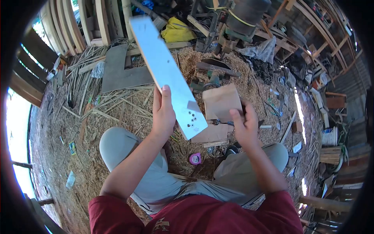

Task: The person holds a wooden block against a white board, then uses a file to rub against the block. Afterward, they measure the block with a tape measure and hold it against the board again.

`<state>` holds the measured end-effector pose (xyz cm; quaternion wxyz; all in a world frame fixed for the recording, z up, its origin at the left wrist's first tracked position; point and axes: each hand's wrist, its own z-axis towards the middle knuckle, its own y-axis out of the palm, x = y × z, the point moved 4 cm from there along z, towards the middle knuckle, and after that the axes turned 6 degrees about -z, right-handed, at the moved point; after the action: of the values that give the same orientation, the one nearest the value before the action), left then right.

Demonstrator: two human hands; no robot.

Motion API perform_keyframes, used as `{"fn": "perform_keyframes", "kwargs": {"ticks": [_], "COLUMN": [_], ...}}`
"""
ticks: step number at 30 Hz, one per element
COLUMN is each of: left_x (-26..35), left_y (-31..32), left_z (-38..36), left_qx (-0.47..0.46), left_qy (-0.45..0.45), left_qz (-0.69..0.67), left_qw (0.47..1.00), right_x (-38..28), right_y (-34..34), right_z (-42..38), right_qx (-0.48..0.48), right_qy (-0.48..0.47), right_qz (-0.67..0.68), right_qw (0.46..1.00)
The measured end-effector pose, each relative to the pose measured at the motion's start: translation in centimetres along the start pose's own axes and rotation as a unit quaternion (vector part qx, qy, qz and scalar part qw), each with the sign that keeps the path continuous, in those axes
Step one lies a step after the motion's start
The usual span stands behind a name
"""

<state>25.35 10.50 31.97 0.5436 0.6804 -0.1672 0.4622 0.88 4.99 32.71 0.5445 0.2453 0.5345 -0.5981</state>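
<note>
Nearest the camera is the person's red shirt [202, 214], and beyond it two knees in grey trousers [156, 175] spread apart as they sit low over ground covered in sawdust [117, 128]. Between the knees a small pink tape measure [195, 158] lies on the shavings. The left hand [163, 114] is raised in front of the body, its fingers wrapped around the edge of a long pale board [165, 70], thumb pressed flat along the face; the board tilts up and away to the left, and its near end (the one with a cluster of small dark holes) hangs just above the lap. The right hand [244, 124] is beside that near end, fingers curled closed on a brown sheet of sandpaper [221, 102], which stands up just right of the board; whether the sheet touches the board cannot be told. Below both hands a short plank offcut [212, 133] lies on the ground. Farther out, a flat grey L-shaped panel [119, 70] rests on strips of wood, and a yellow bag [177, 31] sits near a dark machine [241, 15] at the back of the cluttered workshop.
</note>
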Motion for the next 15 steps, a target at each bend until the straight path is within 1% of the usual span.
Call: {"fn": "perform_keyframes", "kwargs": {"ticks": [2,3,5,8,9,11,12,14,15], "left_x": [-2.7,-4.0,-6.5,-9.2,-11.1,-15.0,-15.8,-17.4,-18.8], "left_y": [-2.5,-3.9,-6.4,-8.6,-10.2,-13.7,-14.1,-14.4,-15.1], "left_z": [0.2,0.0,-1.0,-3.5,-4.3,-5.5,-6.0,-7.1,-7.2], "left_qx": [0.056,0.080,0.130,0.166,0.153,0.128,0.132,0.140,0.138], "left_qy": [-0.034,-0.064,-0.121,-0.194,-0.204,-0.226,-0.245,-0.285,-0.259], "left_qz": [0.039,0.065,0.114,0.195,0.208,0.235,0.248,0.274,0.310], "left_qw": [0.997,0.993,0.977,0.947,0.944,0.937,0.928,0.908,0.904], "right_x": [2.2,2.8,4.7,6.6,7.2,8.3,9.0,10.6,11.2], "right_y": [-0.4,-0.7,-1.3,-1.9,-1.9,-2.0,-1.9,-1.9,-1.8], "right_z": [0.0,-0.3,-1.4,-3.8,-4.7,-6.4,-7.2,-8.3,-8.8], "right_qx": [-0.002,0.000,0.004,-0.007,-0.012,-0.035,-0.047,-0.061,-0.068], "right_qy": [0.102,0.122,0.229,0.357,0.394,0.438,0.460,0.461,0.462], "right_qz": [0.112,0.132,0.158,0.203,0.219,0.217,0.215,0.199,0.191], "right_qw": [0.988,0.984,0.960,0.912,0.893,0.872,0.860,0.863,0.863]}}
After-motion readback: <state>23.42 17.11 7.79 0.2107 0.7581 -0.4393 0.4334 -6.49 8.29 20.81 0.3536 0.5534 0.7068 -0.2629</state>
